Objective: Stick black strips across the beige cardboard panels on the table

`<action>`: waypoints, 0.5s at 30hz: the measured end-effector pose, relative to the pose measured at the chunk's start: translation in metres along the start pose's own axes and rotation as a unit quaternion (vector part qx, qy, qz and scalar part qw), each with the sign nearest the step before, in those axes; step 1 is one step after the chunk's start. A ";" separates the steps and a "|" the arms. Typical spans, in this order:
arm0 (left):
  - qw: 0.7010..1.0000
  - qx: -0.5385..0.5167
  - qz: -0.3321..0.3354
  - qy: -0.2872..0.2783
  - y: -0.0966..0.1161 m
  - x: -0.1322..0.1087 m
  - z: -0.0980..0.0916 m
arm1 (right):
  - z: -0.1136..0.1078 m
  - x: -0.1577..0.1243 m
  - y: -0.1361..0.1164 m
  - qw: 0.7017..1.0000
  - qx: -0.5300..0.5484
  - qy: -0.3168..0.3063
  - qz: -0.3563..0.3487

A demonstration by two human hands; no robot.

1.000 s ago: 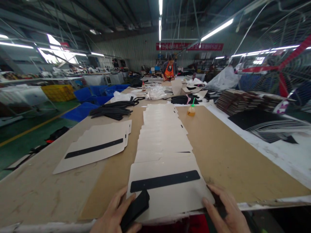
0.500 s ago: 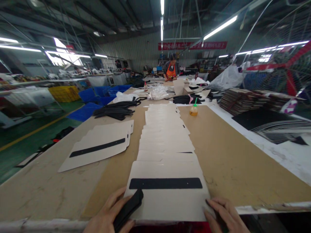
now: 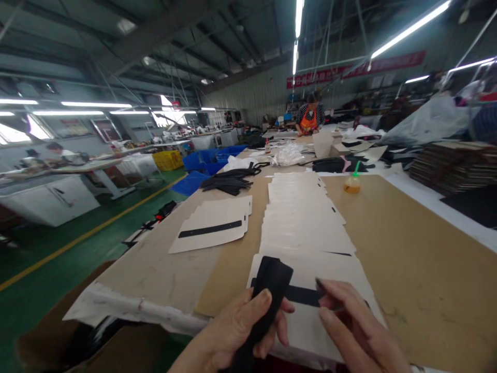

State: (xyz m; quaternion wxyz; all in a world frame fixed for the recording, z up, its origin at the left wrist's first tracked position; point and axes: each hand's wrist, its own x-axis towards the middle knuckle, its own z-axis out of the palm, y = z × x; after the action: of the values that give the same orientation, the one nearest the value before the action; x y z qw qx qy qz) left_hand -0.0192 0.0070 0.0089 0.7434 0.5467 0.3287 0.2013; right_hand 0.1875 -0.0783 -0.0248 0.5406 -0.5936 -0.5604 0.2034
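My left hand point(image 3: 240, 331) is closed around a bundle of black strips point(image 3: 267, 290), lifted above the near table edge. My right hand point(image 3: 349, 326) hovers just right of it, fingers loosely curled, fingertips close to the strips and over the nearest beige cardboard sheet point(image 3: 306, 316). That sheet carries a black strip point(image 3: 306, 295) stuck across it. A long overlapping row of beige sheets point(image 3: 303, 212) runs away from me down the table.
A second beige stack with a black strip point(image 3: 213, 228) lies to the left. An orange glue bottle point(image 3: 352, 184) stands on the brown board point(image 3: 407, 248). Black strip piles point(image 3: 229, 182), dark stacked material point(image 3: 450, 166), blue bins point(image 3: 209, 158), and a person in an orange apron point(image 3: 309, 116) are beyond.
My left hand has lifted the black strips up off the table edge toward the middle. My right hand left the sheet's corner and came up beside them. The view swung left.
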 end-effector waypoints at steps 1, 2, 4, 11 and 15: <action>1.000 -0.005 0.000 -0.003 0.000 0.004 0.003 | 0.008 0.005 -0.006 0.999 0.022 -0.023 0.013; 1.000 0.000 -0.004 -0.007 -0.001 0.007 0.006 | 0.014 0.009 -0.011 0.998 0.042 -0.042 0.026; 1.000 0.020 -0.015 -0.016 -0.002 0.010 0.010 | 0.024 0.012 -0.015 0.994 0.081 -0.066 0.045; 0.999 -0.015 -0.043 0.004 -0.012 0.017 0.016 | 0.027 0.004 -0.010 0.997 0.082 0.002 -0.002; 0.997 -0.031 -0.077 -0.003 -0.013 0.025 0.020 | 0.031 0.003 -0.019 0.984 0.172 0.024 0.048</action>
State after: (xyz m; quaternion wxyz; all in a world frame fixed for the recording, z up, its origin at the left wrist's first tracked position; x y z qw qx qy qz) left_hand 0.0117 0.0053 -0.0063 0.7743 0.4971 0.3610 0.1517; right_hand 0.1539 -0.0665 -0.0176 0.6376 -0.5221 -0.4752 0.3083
